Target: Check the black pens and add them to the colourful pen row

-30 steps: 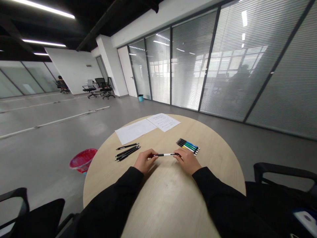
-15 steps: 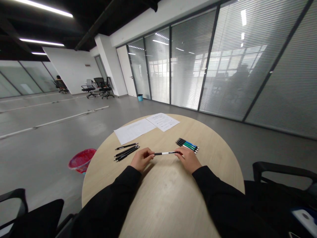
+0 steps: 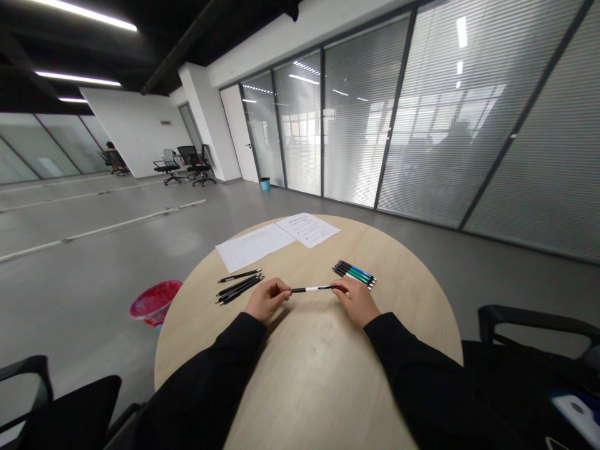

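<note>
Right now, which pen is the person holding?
The black-and-white pen between the left hand and right hand; the black pens and coloured pens lie on the table.

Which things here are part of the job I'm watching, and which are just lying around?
In use:
left hand and right hand, holding a black-and-white pen between them

Lying about:
black pens
blue-and-green pens
paper sheets
round wooden table
red bin

Beyond the left hand [image 3: 267, 299], loose black pens [image 3: 239, 289] lay on the round pale-wood table [image 3: 309, 387]. Beyond the right hand [image 3: 357, 302] lay a row of blue, green and black pens [image 3: 354, 274]. Two paper sheets [image 3: 250, 247] lay farther out. A red wastebasket [image 3: 155, 302] stood on the floor, left of the left hand.
</note>
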Demonstrator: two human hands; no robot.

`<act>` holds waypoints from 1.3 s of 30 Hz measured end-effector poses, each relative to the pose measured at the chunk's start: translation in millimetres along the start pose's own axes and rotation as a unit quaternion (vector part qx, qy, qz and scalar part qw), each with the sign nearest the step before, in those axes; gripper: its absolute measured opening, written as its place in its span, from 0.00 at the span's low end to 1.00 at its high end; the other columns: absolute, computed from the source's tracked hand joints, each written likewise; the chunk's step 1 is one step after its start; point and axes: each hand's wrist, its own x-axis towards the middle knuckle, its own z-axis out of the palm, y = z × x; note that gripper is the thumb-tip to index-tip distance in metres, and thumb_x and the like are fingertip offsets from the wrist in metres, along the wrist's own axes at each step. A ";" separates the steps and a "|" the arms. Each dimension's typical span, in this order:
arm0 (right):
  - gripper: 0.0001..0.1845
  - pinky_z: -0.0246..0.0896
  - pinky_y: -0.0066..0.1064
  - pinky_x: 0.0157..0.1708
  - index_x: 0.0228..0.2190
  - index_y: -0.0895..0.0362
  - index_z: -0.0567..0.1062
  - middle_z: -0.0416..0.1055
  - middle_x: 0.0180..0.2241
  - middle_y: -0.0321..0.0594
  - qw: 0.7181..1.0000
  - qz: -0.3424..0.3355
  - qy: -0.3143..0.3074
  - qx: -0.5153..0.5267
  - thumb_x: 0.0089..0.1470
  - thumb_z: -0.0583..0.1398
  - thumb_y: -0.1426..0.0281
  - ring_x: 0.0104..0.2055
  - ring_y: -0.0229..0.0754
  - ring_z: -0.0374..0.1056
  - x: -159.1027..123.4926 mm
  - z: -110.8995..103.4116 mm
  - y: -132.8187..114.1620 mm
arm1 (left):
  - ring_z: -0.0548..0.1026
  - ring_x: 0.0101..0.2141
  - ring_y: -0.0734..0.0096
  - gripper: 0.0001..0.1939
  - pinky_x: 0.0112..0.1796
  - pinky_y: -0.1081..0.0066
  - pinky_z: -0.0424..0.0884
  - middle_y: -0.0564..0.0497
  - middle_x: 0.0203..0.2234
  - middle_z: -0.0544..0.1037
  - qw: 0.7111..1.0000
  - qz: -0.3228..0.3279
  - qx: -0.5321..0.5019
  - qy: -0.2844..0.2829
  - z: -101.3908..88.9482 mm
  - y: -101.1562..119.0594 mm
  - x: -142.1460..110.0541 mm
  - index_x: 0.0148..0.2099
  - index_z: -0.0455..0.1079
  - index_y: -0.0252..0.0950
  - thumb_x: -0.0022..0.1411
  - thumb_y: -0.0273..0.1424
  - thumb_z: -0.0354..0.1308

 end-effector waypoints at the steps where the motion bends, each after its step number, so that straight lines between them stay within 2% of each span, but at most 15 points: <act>1: 0.08 0.64 0.36 0.41 0.36 0.56 0.78 0.76 0.36 0.42 1.000 0.006 0.001 0.007 0.56 0.59 0.74 0.38 0.44 0.71 -0.3 0.8 0.0 | 0.71 0.24 0.74 0.12 0.28 0.74 0.65 0.53 0.22 0.75 1.000 0.001 0.003 0.003 -0.5 -0.5 0.1 0.31 0.70 0.32 0.51 0.36 0.66; 19: 0.09 0.67 0.36 0.40 0.36 0.55 0.79 0.77 0.37 0.42 0.997 0.058 0.014 0.051 0.54 0.58 0.72 0.39 0.44 0.72 -1.9 4.8 7.2 | 0.70 0.23 0.74 0.13 0.27 0.74 0.64 0.54 0.21 0.74 1.000 0.002 -0.006 0.008 -0.6 -6.1 -0.1 0.30 0.69 0.33 0.51 0.37 0.66; 28: 0.07 0.67 0.33 0.36 0.34 0.57 0.77 0.76 0.31 0.40 0.992 0.096 0.026 0.074 0.53 0.59 0.71 0.33 0.41 0.71 -2.8 7.1 7.5 | 0.71 0.24 0.74 0.13 0.27 0.74 0.65 0.53 0.21 0.75 1.000 -0.006 -0.004 0.010 -0.8 0.4 -1.1 0.30 0.70 0.33 0.51 0.37 0.67; 39: 0.07 0.66 0.32 0.33 0.32 0.57 0.76 0.75 0.30 0.40 0.992 0.097 0.031 0.070 0.54 0.58 0.69 0.31 0.41 0.70 -2.8 6.6 8.5 | 0.71 0.24 0.73 0.14 0.27 0.73 0.66 0.53 0.22 0.75 1.000 -0.003 -0.004 0.005 -0.3 2.5 -1.8 0.31 0.70 0.33 0.51 0.38 0.66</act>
